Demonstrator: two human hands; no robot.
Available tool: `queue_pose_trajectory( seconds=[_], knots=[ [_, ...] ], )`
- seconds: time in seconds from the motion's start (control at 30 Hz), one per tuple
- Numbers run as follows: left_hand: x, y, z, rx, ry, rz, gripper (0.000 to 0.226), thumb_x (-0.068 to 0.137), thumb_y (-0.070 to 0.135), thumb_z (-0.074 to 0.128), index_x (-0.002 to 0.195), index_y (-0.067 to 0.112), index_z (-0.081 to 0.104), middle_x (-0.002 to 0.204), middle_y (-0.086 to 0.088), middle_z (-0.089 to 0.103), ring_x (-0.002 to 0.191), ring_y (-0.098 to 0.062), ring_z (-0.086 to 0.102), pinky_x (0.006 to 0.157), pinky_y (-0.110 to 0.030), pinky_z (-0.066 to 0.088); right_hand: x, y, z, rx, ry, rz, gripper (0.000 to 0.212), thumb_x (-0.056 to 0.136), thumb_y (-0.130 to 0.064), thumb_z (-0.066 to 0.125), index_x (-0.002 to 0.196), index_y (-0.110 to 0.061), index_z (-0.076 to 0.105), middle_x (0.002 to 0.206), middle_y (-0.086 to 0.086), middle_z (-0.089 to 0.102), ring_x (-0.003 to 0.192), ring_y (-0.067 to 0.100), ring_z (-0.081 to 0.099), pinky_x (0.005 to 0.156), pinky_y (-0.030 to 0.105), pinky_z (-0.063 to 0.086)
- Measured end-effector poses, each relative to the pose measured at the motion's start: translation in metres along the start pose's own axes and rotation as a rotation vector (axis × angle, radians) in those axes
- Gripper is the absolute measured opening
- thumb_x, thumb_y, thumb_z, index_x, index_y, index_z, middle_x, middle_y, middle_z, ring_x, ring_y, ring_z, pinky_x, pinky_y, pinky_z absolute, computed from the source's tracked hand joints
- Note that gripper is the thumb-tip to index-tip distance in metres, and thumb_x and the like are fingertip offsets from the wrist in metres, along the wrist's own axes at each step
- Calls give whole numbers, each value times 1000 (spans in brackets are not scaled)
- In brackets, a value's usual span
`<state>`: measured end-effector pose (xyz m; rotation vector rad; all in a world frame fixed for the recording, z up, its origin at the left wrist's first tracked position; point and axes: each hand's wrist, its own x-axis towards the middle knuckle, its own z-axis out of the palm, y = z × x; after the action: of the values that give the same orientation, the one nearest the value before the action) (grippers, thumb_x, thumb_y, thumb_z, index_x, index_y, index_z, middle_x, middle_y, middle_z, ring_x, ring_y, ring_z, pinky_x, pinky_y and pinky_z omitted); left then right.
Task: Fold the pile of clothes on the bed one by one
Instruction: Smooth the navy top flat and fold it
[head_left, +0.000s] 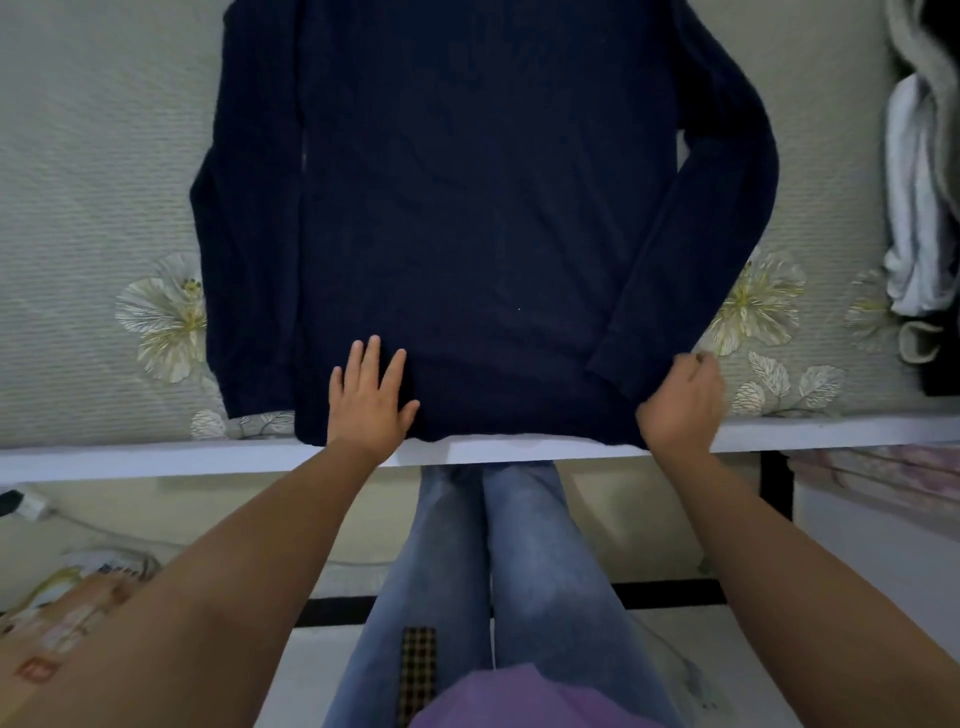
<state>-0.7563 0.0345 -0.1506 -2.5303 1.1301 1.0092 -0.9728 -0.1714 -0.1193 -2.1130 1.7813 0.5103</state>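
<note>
One sweater (467, 208), navy, long-sleeved, spread flat on the bed (93, 182), hem at the near edge, both sleeves lying along its sides. I see the left hand (370, 397) pressing flat on the hem, fingers (372, 353) straight and slightly apart. Right hand (680, 405) curled, gripping the sweater's near right corner beside the sleeve cuff. Pile (919, 197) of pale clothes at the bed's far right, well apart from the sweater.

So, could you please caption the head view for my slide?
Left hand flattens a navy sweater on the bed; right hand grips its hem.
</note>
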Motion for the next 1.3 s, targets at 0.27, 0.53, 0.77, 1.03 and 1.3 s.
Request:
queue_pose_trajectory(
  seconds=[0.27, 0.53, 0.77, 1.03, 1.3],
  knots=[
    [-14, -34, -5, -87, 56, -254, 62, 90, 7, 43, 144, 28, 20, 154, -6, 6, 138, -31, 10, 105, -48, 26, -3, -57, 13, -116, -211, -215, 55, 85, -21, 63, 132, -11, 36, 137, 18, 30, 121, 34, 34, 91, 44, 41],
    [1, -38, -18, -23, 44, -240, 50, 88, 13, 43, 135, 26, 33, 140, -8, 30, 120, -31, 33, 99, -42, 30, 29, -78, -12, 150, -123, -55, 31, 89, -6, 43, 118, -6, 53, 113, 18, 59, 100, 33, 55, 73, 31, 43],
    [22, -44, -64, -45, 106, -147, 40, 92, 20, 41, 132, 19, 42, 145, -7, 30, 131, -26, 26, 102, -40, 29, 53, -186, -89, 635, 75, -222, 26, 87, -3, 42, 105, -6, 61, 111, 10, 63, 104, 24, 56, 90, 29, 43],
    [37, -61, -113, -140, 196, -265, 44, 91, 19, 43, 135, 14, 39, 146, -11, 30, 133, -28, 26, 100, -41, 33, 51, -350, -128, 821, -197, -770, 28, 90, -6, 48, 116, -7, 59, 109, 8, 61, 102, 15, 55, 82, 12, 37],
    [69, -43, -140, -123, 163, -285, 46, 92, 20, 42, 137, 13, 34, 145, -10, 30, 132, -27, 28, 99, -41, 34, 137, -258, -93, 422, -304, -519, 27, 93, -12, 44, 114, -7, 61, 124, 10, 58, 114, 24, 52, 90, 22, 37]
  ],
)
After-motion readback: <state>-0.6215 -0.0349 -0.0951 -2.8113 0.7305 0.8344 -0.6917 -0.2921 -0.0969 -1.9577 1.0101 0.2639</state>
